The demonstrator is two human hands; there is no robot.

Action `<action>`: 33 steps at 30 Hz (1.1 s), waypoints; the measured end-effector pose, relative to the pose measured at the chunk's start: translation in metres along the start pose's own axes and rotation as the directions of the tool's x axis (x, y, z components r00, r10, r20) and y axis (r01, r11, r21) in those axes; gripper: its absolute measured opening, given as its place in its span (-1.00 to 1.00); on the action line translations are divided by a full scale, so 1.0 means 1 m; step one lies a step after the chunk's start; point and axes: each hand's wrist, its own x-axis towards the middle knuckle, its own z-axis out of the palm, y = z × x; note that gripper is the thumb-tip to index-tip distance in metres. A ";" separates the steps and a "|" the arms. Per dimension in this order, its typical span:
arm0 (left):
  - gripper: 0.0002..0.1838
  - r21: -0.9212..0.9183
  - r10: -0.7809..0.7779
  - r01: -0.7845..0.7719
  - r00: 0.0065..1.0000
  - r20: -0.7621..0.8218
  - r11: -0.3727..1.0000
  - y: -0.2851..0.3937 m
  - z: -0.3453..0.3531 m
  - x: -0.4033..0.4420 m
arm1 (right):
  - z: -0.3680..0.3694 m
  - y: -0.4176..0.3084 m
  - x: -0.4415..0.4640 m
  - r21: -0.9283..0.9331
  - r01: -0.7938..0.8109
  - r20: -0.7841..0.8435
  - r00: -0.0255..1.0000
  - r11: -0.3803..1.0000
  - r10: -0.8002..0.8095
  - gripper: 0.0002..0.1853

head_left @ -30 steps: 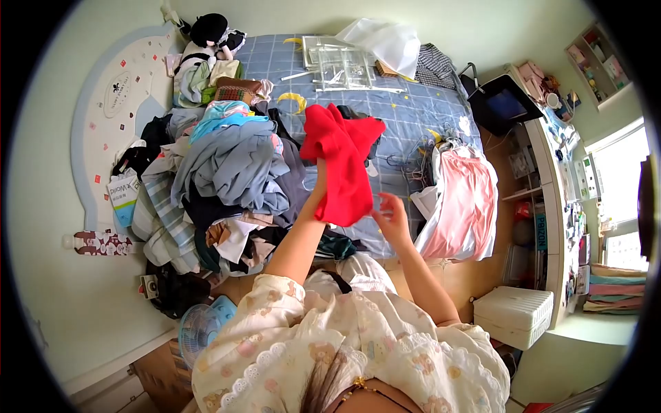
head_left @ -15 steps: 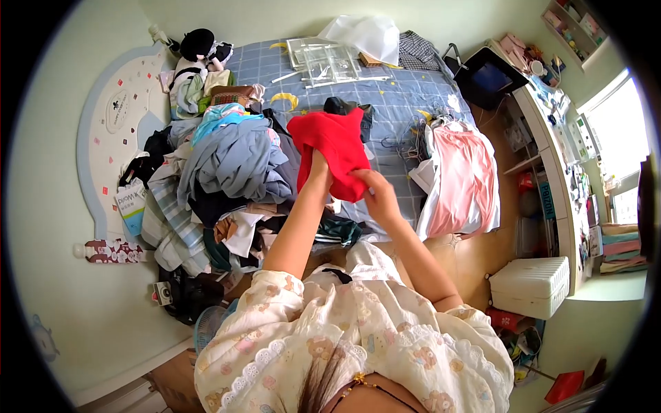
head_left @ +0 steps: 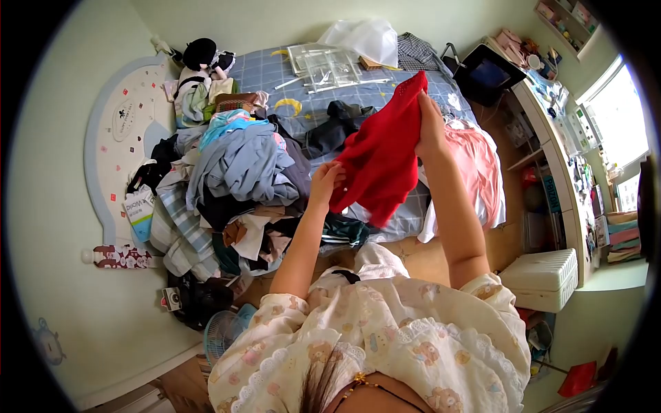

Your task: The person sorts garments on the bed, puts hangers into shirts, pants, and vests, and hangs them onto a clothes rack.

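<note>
Cloth [head_left: 385,148], bright red, spreads in the air over the blue checked bedspread [head_left: 258,74], the right hand [head_left: 432,129] up high with fingers clenched on its top corner! Lower down, the left hand [head_left: 326,183] has its fingers curled onto the left edge, the fabric slanting between the two. Left of it sits a heaped clothes pile [head_left: 241,165], while a pink garment [head_left: 475,162] lies to the right.

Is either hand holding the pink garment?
No, the left hand and right hand are both on the red garment, while the pink garment lies on the bed, apart from them.
</note>
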 end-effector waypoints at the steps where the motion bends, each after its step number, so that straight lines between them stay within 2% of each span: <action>1: -0.51 0.103 0.173 -0.172 0.985 -0.002 0.980 0.005 0.001 0.000 | 0.000 -0.005 0.001 0.009 -0.033 0.067 0.997 0.999 0.032 -0.73; 3: -0.40 0.295 0.493 -0.484 0.869 0.048 0.824 0.020 0.010 -0.005 | 0.002 -0.011 -0.001 0.058 -0.142 0.170 0.977 0.988 0.131 -0.68; 5: -0.25 0.329 0.537 -0.551 0.832 0.142 0.767 0.055 0.032 -0.022 | 0.005 -0.016 -0.010 0.136 -0.238 0.264 0.944 0.962 0.196 -0.66; 6: -0.17 0.343 0.554 -0.584 0.810 0.191 0.736 0.065 0.040 -0.025 | -0.001 -0.016 -0.008 0.190 -0.282 0.412 0.892 0.940 0.184 -0.65; 8: -0.08 0.260 0.438 -0.546 0.817 0.375 0.796 0.072 0.043 -0.009 | -0.017 -0.013 -0.002 0.275 -0.385 0.669 0.735 0.881 0.112 -0.63; 10: 0.00 0.239 0.300 -0.493 0.777 0.554 0.836 0.079 0.054 -0.006 | -0.011 -0.028 -0.026 0.307 -0.363 0.655 0.751 0.880 0.081 -0.65; 11: -0.08 0.262 0.255 -0.480 0.767 0.589 0.837 0.077 0.060 -0.006 | -0.010 -0.035 -0.035 0.322 -0.352 0.648 0.759 0.879 0.066 -0.66; 12: -0.19 0.188 0.257 -0.496 0.694 0.673 0.848 0.073 0.068 -0.003 | -0.019 -0.040 -0.032 0.203 -0.240 0.671 0.740 0.949 0.044 -0.49; 13: -0.30 0.112 0.260 -0.502 0.612 0.747 0.858 0.068 0.073 0.001 | -0.027 -0.044 -0.034 0.152 -0.173 0.660 0.751 0.973 0.031 -0.43; 15: -0.52 0.153 0.132 -0.347 0.671 0.729 0.925 0.046 0.064 0.024 | -0.040 -0.053 -0.040 0.046 -0.044 0.636 0.772 0.998 0.004 -0.30; 16: -0.62 0.173 0.063 -0.265 0.695 0.717 0.948 0.044 0.062 0.027 | -0.047 -0.061 -0.037 0.079 -0.079 0.709 0.705 0.994 0.000 -0.38; 18: -0.78 -0.002 0.320 -0.357 0.836 0.446 0.934 0.044 0.060 0.030 | -0.061 -0.073 -0.036 -0.134 0.130 0.573 0.819 0.982 -0.030 -0.39; 19: -0.84 -0.077 0.423 -0.418 0.865 0.272 0.905 0.051 0.062 0.024 | -0.067 -0.080 -0.035 -0.253 0.213 0.503 0.862 0.944 -0.060 -0.40; 20: -0.88 0.057 0.524 -0.554 0.812 0.255 0.831 0.066 0.059 0.021 | -0.070 -0.096 -0.031 -0.430 0.244 0.527 0.849 0.869 0.022 -0.42; 21: -0.89 0.192 0.616 -0.663 0.746 0.255 0.723 0.095 0.063 0.009 | -0.069 -0.099 -0.033 -0.534 0.278 0.453 0.891 0.799 -0.007 -0.43; 23: -0.91 0.337 0.787 -0.852 0.508 0.351 0.400 0.143 0.079 -0.019 | -0.068 -0.095 -0.035 -0.807 0.387 0.361 0.921 0.446 -0.147 -0.53; 26: -0.91 0.327 0.834 -0.892 0.421 0.357 0.311 0.189 0.097 -0.042 | -0.074 -0.080 -0.039 -0.819 0.518 0.464 0.851 0.246 -0.247 -0.62; 29: -0.90 0.449 0.798 -0.882 0.370 0.475 0.142 0.223 0.105 -0.067 | -0.089 -0.067 -0.029 -0.774 0.538 0.451 0.839 0.336 -0.304 -0.64; 30: -0.90 0.476 0.782 -0.872 0.376 0.498 0.116 0.229 0.107 -0.075 | -0.095 -0.064 -0.028 -0.830 0.480 0.407 0.870 0.283 -0.279 -0.64; 31: -0.90 0.463 0.818 -0.882 0.325 0.474 0.083 0.229 0.104 -0.070 | -0.103 -0.060 -0.024 -0.832 0.490 0.414 0.861 0.262 -0.294 -0.63; 33: -0.89 0.459 0.828 -0.875 0.368 0.423 0.154 0.225 0.092 -0.062 | -0.118 -0.051 -0.018 -0.835 0.506 0.424 0.843 0.217 -0.331 -0.59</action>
